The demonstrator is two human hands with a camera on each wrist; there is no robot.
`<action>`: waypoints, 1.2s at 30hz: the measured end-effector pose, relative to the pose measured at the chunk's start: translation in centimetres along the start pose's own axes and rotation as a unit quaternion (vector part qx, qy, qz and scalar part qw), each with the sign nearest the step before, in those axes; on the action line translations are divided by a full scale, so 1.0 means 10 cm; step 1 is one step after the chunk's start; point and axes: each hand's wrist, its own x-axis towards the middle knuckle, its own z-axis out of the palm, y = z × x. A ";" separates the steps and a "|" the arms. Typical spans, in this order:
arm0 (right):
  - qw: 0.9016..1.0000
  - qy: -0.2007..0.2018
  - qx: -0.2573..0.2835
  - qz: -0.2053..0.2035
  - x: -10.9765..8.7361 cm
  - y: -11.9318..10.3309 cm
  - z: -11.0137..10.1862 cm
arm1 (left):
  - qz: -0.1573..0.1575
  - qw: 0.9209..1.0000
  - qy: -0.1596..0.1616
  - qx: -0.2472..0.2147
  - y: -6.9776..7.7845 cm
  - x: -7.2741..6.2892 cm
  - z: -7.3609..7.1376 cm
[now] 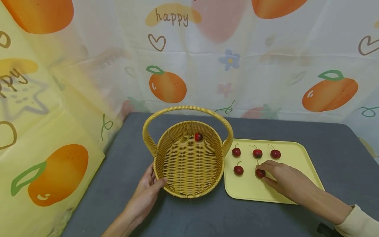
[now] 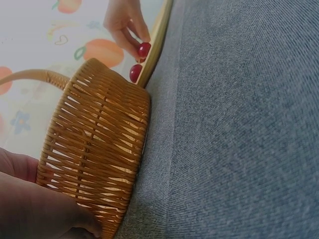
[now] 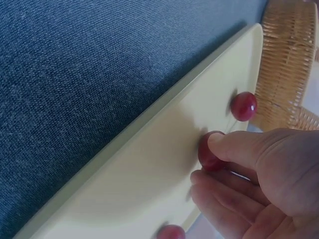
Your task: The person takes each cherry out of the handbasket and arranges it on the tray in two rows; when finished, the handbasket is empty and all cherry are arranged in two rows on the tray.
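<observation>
A yellow wicker basket (image 1: 189, 194) with a tall arched handle stands on the table. My left hand (image 1: 147, 188) grips its left rim, thumb over the edge and fingers around the outside. One red cherry (image 1: 198, 137) lies inside, near the back wall. To the right is a pale yellow tray (image 1: 284, 194) with several stemmed cherries in two rows. My right hand (image 1: 285, 180) reaches over the tray and pinches a front-row cherry (image 3: 212, 151) between thumb and fingers; this cherry appears to be still on the tray. Another cherry (image 3: 243, 106) lies beside it, toward the basket.
A dark grey-blue cloth covers the table (image 1: 118, 184). Behind it and on the left hangs a fruit-patterned curtain (image 1: 207, 65). The tray's left edge adjoins the basket's right side. A small black object (image 1: 327, 229) shows near the right sleeve.
</observation>
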 end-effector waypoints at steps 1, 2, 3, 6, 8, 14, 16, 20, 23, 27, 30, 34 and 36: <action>1.000 -0.001 0.001 0.001 0.00 0.00 0.00 | 0.000 1.000 0.000 0.001 0.00 0.00 0.00; 1.000 -0.002 0.002 0.002 0.01 0.00 0.00 | 0.000 1.000 0.000 0.000 0.00 0.00 0.00; 1.000 -0.003 0.003 0.003 0.01 0.00 0.00 | -0.001 1.000 0.000 0.000 0.00 0.00 0.00; 1.000 -0.003 0.004 0.006 0.01 0.00 -0.01 | -0.001 1.000 -0.001 0.000 0.00 0.01 0.00; 1.000 -0.003 0.006 0.007 0.00 0.00 -0.02 | 0.000 1.000 -0.002 -0.001 0.00 0.01 0.00; 1.000 -0.001 0.008 0.012 0.01 -0.01 -0.08 | 0.000 1.000 -0.003 0.000 0.00 0.01 0.00; 1.000 -0.003 0.008 0.013 0.02 -0.01 -0.10 | 0.000 1.000 -0.002 0.000 0.00 0.01 0.00; 1.000 -0.012 0.006 0.013 0.02 0.00 -0.11 | -0.001 1.000 0.001 -0.002 0.00 0.01 0.01; 1.000 -0.012 0.000 0.011 0.02 0.01 -0.10 | 0.001 1.000 0.001 -0.002 -0.01 0.02 0.00; 1.000 -0.002 -0.007 0.013 0.01 0.01 -0.08 | 0.003 1.000 0.000 -0.001 -0.01 0.02 0.00; 1.000 -0.003 -0.005 0.019 0.01 0.01 -0.09 | 0.005 1.000 0.001 -0.002 -0.01 0.02 0.00; 1.000 -0.008 -0.002 0.028 0.03 0.00 -0.09 | 0.007 1.000 0.002 -0.007 -0.01 0.01 0.00; 1.000 -0.008 -0.003 0.028 0.04 0.00 -0.10 | 0.007 1.000 0.003 -0.008 -0.01 0.01 0.00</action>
